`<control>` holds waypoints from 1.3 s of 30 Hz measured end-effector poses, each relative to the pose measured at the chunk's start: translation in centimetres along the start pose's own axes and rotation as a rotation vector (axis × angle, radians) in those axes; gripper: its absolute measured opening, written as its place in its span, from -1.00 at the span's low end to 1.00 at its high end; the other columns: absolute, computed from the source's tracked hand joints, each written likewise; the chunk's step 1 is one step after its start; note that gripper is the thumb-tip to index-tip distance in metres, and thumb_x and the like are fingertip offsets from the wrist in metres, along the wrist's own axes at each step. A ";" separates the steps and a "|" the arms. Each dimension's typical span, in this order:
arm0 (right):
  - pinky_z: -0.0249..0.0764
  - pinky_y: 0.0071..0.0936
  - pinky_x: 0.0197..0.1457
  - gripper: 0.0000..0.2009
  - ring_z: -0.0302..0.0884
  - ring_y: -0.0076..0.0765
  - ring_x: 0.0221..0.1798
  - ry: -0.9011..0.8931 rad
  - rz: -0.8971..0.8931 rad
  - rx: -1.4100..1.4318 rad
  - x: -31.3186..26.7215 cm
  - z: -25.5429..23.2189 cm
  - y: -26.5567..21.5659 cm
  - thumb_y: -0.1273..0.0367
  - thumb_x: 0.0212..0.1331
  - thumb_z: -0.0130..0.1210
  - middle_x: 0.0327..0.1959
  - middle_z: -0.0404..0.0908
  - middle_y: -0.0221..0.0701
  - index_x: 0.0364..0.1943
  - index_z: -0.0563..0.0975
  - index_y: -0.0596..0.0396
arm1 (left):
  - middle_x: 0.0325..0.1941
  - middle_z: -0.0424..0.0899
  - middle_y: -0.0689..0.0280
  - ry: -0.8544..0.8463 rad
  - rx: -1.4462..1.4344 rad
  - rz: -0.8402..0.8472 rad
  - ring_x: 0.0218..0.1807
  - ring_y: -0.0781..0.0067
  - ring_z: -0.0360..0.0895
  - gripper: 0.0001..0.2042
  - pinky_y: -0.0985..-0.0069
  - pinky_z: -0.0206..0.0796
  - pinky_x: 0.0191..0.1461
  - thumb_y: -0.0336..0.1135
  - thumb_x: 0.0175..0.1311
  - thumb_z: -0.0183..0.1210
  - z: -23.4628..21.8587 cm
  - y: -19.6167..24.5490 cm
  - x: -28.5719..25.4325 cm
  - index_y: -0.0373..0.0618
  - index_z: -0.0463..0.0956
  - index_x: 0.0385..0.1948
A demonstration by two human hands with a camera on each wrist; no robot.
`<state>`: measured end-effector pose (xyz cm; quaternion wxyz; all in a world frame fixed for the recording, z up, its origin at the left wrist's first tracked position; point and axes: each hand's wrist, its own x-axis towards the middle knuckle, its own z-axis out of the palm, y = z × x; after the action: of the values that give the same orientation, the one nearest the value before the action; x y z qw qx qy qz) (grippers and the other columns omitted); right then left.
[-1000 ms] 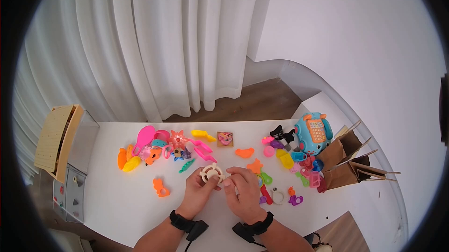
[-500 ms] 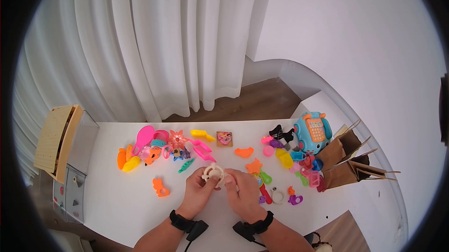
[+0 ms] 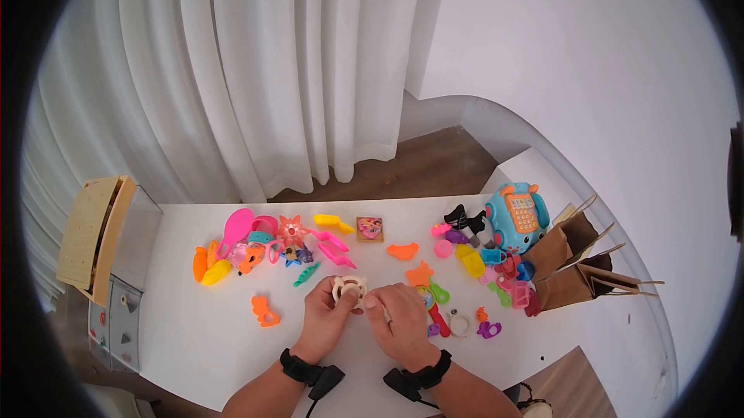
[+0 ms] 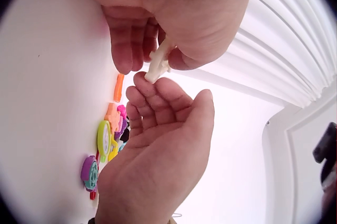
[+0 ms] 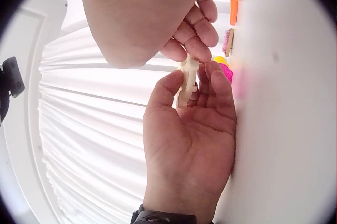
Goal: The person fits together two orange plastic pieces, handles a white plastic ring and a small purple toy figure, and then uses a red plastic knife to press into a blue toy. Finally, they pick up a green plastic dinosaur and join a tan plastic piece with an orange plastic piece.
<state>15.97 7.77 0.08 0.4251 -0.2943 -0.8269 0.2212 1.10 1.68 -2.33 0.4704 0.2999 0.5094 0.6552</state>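
Over the table's near middle, my left hand point(image 3: 322, 325) pinches a cream ring-shaped toy point(image 3: 339, 285) with small knobs round its rim, thumb on its face. In the right wrist view, the toy point(image 5: 188, 74) stands edge-on between thumb and fingers. My right hand point(image 3: 404, 326) is close on the toy's right side. Its fingertips point(image 4: 141, 77) touch the lower edge in the left wrist view, while its thumb stands apart and the palm holds nothing. Part of the ring is hidden by the left thumb and fingers.
Colourful plastic toys lie left and right on the white table point(image 3: 201, 348). An orange toy point(image 3: 265, 312) is left of my hands. At right stand a blue toy phone point(image 3: 518, 218) and brown paper bags point(image 3: 559, 288). A wooden-topped box point(image 3: 93, 236) stands at far left.
The cream ring has turned a little in my left hand. My right fingers have shifted along its right edge, and the head view has moved slightly.
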 end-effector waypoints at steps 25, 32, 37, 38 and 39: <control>0.44 -0.16 0.00 -0.85 0.61 -0.10 -0.15 0.011 -0.042 0.041 0.0 0.1 0.4 0.36 0.35 0.22 -0.21 0.72 -0.34 -0.19 0.65 0.16 | -0.04 0.73 0.30 0.001 0.039 0.018 -0.09 0.57 0.68 -0.80 0.54 0.65 -0.04 -0.42 0.51 0.20 0.0 -0.2 0.0 -0.28 0.57 0.06; 0.44 -0.16 -0.05 -0.73 0.61 -0.09 -0.22 -0.058 0.058 0.062 0.0 0.0 -0.4 0.31 0.41 0.15 -0.32 0.70 -0.35 0.09 0.60 0.13 | -0.04 0.73 0.30 0.004 0.054 0.037 -0.10 0.59 0.68 -0.79 0.55 0.65 -0.04 -0.42 0.51 0.22 0.2 0.1 -0.1 -0.29 0.57 0.06; 0.45 -0.12 -0.02 -0.82 0.59 -0.05 -0.19 -0.027 0.084 -0.014 -0.3 0.3 0.8 0.31 0.39 0.17 -0.27 0.71 -0.32 -0.17 0.65 0.14 | -0.05 0.73 0.31 0.016 -0.007 -0.005 -0.11 0.59 0.67 -0.82 0.56 0.65 -0.05 -0.42 0.51 0.21 0.2 0.0 0.0 -0.28 0.58 0.03; 0.45 -0.12 -0.02 -0.82 0.59 -0.05 -0.19 -0.027 0.084 -0.013 -0.2 0.3 0.7 0.31 0.39 0.17 -0.27 0.71 -0.32 -0.17 0.65 0.14 | -0.05 0.73 0.31 0.016 -0.007 -0.005 -0.11 0.59 0.67 -0.82 0.56 0.65 -0.05 -0.42 0.51 0.21 0.1 -0.1 0.0 -0.28 0.58 0.03; 0.45 -0.11 0.01 -0.82 0.58 -0.03 -0.15 0.024 0.036 -0.029 0.0 0.3 0.5 0.31 0.38 0.18 -0.22 0.71 -0.30 -0.27 0.64 0.15 | -0.05 0.73 0.31 0.010 -0.011 -0.004 -0.11 0.59 0.67 -0.83 0.55 0.64 -0.05 -0.43 0.51 0.20 0.0 -0.3 0.0 -0.28 0.58 0.02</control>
<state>15.84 8.08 -0.35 0.4268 -0.3178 -0.8194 0.2133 1.20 1.74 -2.56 0.4707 0.2929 0.5087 0.6587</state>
